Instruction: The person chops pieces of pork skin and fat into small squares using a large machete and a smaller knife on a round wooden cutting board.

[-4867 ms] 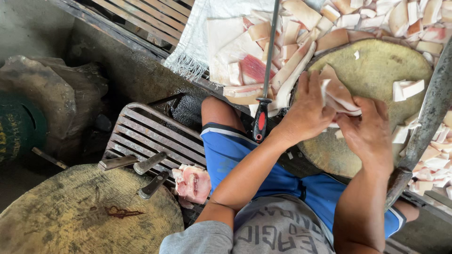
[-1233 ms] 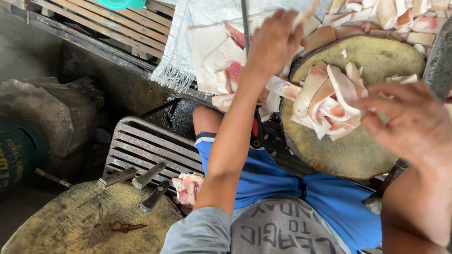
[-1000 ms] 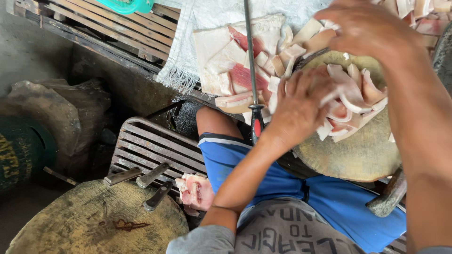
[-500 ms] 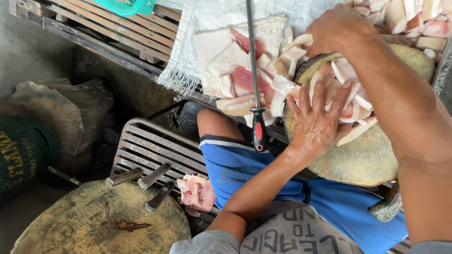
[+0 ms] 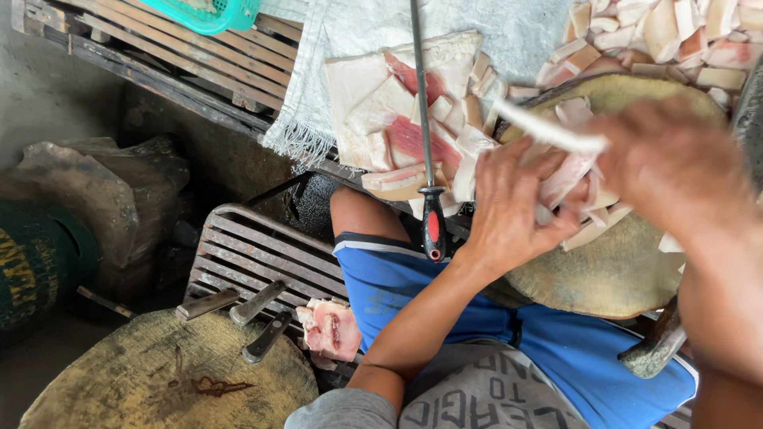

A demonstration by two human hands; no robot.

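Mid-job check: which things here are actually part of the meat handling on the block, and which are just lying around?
In use:
left hand, on the meat pieces
right hand, blurred, lifting a pale meat strip
meat pieces
round chopping block

Lying about:
sharpening steel
three knife handles on the second block
teal basket
slatted metal rack
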